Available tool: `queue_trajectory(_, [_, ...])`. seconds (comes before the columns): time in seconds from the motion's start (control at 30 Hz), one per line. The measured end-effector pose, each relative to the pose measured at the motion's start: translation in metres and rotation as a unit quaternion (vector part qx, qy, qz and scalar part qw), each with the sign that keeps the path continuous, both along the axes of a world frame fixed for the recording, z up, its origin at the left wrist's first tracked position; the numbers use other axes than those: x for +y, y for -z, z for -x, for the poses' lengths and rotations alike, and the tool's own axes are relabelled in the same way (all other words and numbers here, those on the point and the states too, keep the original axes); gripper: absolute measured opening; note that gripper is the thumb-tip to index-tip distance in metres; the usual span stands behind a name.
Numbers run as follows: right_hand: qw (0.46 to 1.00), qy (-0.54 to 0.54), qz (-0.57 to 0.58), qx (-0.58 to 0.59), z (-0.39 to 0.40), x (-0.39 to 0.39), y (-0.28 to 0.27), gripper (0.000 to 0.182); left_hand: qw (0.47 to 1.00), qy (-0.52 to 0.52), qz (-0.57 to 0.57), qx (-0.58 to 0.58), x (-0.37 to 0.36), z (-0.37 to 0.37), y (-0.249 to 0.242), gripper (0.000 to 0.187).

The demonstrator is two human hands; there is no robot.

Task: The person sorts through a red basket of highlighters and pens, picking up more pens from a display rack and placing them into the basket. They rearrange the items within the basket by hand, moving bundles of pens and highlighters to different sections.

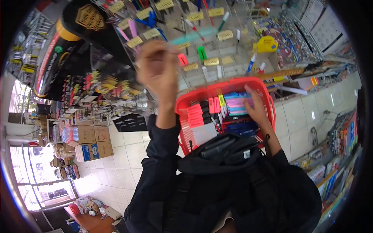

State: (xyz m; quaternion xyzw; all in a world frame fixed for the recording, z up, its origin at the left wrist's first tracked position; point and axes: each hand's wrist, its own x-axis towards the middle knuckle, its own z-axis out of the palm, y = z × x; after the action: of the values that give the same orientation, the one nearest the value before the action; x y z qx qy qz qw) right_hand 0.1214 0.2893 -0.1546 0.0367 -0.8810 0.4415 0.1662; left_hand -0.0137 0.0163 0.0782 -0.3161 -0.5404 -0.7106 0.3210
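My left hand (157, 70) is raised over the near left side of a clear compartmented display of pens (229, 75), its fingers curled and smeared by motion. From its fingertips a blurred mint-green pen (194, 37) sticks out to the right, above the compartments. My right hand (256, 108) reaches into the right side of a red plastic basket (233, 81), thumb and fingers apart, beside light-blue and lilac pens (235, 103). The basket also holds pink-labelled black items (198, 114), a yellow-green piece (222, 100) and dark blue pens (241, 128).
Price tags (211, 61) mark the display's compartments. A black bag (221, 151) hangs on my front, against the basket's near edge. Racks of packaged goods (105, 89) stand left; cardboard boxes (93, 141) sit on the tiled floor (116, 167). More shelves (342, 136) line the right.
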Motion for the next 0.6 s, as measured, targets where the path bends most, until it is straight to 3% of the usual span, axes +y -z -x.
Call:
queue_trajectory(0.1, [0.986,0.070,0.147,0.032,-0.001,-0.011,-0.015,0.060,0.956,0.176,0.125,-0.198,0.034,-0.029,0.100,0.020])
queue_trajectory(0.13, [0.984,0.066,0.165,0.013,-0.001,-0.011,-0.014,0.061,0.916,0.260,0.097,-0.288,0.045,-0.042,0.125,0.019])
queue_trajectory(0.17, [0.981,0.061,0.184,-0.005,-0.002,-0.010,-0.012,0.062,0.895,0.293,0.074,-0.328,0.055,-0.051,0.145,0.019])
queue_trajectory(0.27, [0.967,0.083,0.238,-0.046,0.000,-0.001,0.003,0.056,0.869,0.263,0.094,-0.409,0.056,-0.054,0.196,0.018])
queue_trajectory(0.3, [0.963,0.080,0.257,-0.028,0.003,0.000,0.004,0.056,0.886,0.214,0.158,-0.380,0.055,-0.053,0.203,0.016])
queue_trajectory(0.37, [0.957,0.080,0.277,-0.035,0.003,0.000,0.005,0.053,0.867,0.181,0.265,-0.381,0.051,-0.053,0.218,0.014])
queue_trajectory(0.47, [0.971,0.113,0.196,-0.077,0.002,-0.002,0.005,0.053,0.870,0.106,0.397,-0.274,0.051,-0.057,0.218,0.015])
queue_trajectory(0.6, [0.994,0.082,0.068,-0.016,0.003,-0.006,-0.007,0.055,0.836,0.043,0.521,-0.168,0.060,-0.051,0.233,0.019])
